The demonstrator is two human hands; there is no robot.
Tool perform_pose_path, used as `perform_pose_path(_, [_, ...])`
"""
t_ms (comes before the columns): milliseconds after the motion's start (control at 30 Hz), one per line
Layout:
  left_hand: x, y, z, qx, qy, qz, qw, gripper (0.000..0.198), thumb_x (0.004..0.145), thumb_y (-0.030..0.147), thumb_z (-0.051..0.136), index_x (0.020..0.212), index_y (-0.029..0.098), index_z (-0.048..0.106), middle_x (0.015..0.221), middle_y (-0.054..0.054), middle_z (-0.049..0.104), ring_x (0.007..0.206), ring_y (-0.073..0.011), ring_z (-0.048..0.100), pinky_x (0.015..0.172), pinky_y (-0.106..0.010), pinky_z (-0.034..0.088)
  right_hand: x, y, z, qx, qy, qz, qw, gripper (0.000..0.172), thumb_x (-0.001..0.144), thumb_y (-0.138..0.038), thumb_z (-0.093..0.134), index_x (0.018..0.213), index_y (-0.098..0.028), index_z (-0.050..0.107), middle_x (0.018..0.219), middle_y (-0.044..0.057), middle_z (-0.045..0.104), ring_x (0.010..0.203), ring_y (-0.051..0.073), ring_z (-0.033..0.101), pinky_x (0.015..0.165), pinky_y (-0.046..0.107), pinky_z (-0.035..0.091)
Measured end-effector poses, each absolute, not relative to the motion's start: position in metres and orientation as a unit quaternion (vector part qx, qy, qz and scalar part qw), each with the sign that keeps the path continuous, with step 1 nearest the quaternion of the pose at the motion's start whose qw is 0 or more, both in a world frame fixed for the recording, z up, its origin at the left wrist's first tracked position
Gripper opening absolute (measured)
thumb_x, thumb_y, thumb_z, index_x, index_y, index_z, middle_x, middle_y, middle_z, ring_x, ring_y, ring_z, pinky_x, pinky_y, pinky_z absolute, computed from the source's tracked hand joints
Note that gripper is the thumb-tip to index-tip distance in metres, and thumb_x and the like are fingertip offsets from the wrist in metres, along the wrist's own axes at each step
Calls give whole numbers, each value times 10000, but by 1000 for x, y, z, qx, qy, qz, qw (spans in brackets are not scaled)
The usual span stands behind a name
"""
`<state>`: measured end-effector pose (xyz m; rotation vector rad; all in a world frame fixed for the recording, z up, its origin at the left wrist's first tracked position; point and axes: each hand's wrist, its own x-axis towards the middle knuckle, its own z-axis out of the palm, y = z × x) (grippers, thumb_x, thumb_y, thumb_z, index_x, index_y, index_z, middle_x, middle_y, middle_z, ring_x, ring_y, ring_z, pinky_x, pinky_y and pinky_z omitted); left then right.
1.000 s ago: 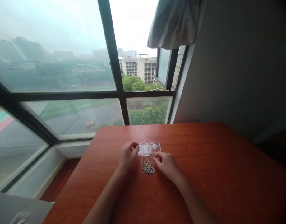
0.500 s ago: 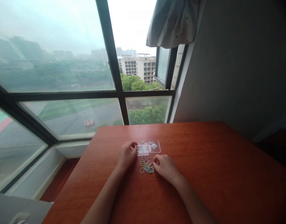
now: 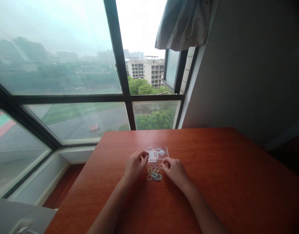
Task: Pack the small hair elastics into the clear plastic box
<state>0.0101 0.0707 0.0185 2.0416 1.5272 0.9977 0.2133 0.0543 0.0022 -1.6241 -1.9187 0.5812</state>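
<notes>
A small heap of coloured rubber bands [image 3: 154, 173] lies on the reddish wooden table [image 3: 213, 182]. Just beyond it sits a clear plastic box [image 3: 157, 153] with its lid folded open. My left hand [image 3: 135, 164] rests beside the box's left edge, fingers curled in a pinch at its corner. My right hand [image 3: 175, 169] is to the right of the heap, thumb and forefinger pinched together at the heap's upper right edge. What either pinch holds is too small to make out.
A large window with dark frames [image 3: 122, 97] runs along the far and left sides of the table. A grey wall [image 3: 249, 71] stands at the right, with a curtain [image 3: 183, 22] bunched above.
My right hand has slid a little up and left toward the top of the heap. My left hand has shifted slightly right toward the box.
</notes>
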Motion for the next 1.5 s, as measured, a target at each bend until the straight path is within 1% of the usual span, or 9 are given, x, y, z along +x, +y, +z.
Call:
perform_pose_path(133, [24,62,22,756,503,337,250,182,845,297,538,826,170,666,726,-19,628,609,-117,510,582,-222,396,210,55,-1,-575,-712,222,337,152,812,-300,563,753,-213,673,586,-20,610,550,125,546,574,213,378])
perform_pose_path(233, [31,57,24,759,494,338,257,158,829,298,572,836,174,670,730,-15,634,615,-115,519,579,-214,395,207,54,-1,-557,-711,225,366,171,818,-330,563,756,-207,666,583,-18,596,547,127,536,567,215,379])
perform_pose_path(333, [33,56,25,759,493,336,261,140,819,276,582,778,171,664,705,-10,638,612,-112,521,569,-206,386,205,53,-1,-544,-711,223,386,174,821,-331,561,750,-200,653,582,-21,583,540,121,525,560,212,369])
perform_pose_path(467, [31,57,23,760,489,330,272,144,813,256,581,736,164,662,656,-2,630,580,-104,505,558,-202,376,205,52,0,-532,-716,219,396,167,827,-313,546,762,-196,646,591,-19,576,548,119,521,565,209,368])
perform_pose_path(633, [24,63,21,747,502,342,269,109,793,206,572,732,160,650,662,0,626,590,-107,511,572,-204,386,203,51,1,-530,-718,211,398,160,834,-290,527,771,-194,638,593,-20,571,548,117,518,577,208,375])
perform_pose_path(867, [29,58,24,764,475,327,291,139,818,248,570,777,159,669,685,-9,638,598,-109,515,572,-202,385,201,50,1,-522,-721,216,402,148,831,-286,537,769,-193,634,616,-15,592,561,116,528,568,203,369])
perform_pose_path(1000, [32,58,20,773,474,322,274,125,811,230,572,753,156,656,655,0,619,593,-107,509,572,-201,374,201,51,-1,-516,-723,206,411,131,827,-275,548,789,-189,640,626,-11,607,564,120,537,567,207,366])
perform_pose_path(1300, [1,91,18,739,573,324,144,126,820,242,555,786,172,654,776,-18,667,648,-126,544,612,-224,384,201,52,-4,-524,-727,216,389,118,838,-259,546,805,-205,645,626,-14,604,572,124,541,582,210,372])
perform_pose_path(1500, [-4,106,10,725,614,284,130,134,804,247,558,784,176,669,776,-19,678,665,-135,564,614,-230,375,201,52,-5,-524,-731,218,379,111,837,-246,547,791,-206,639,622,-15,598,581,124,542,591,210,373])
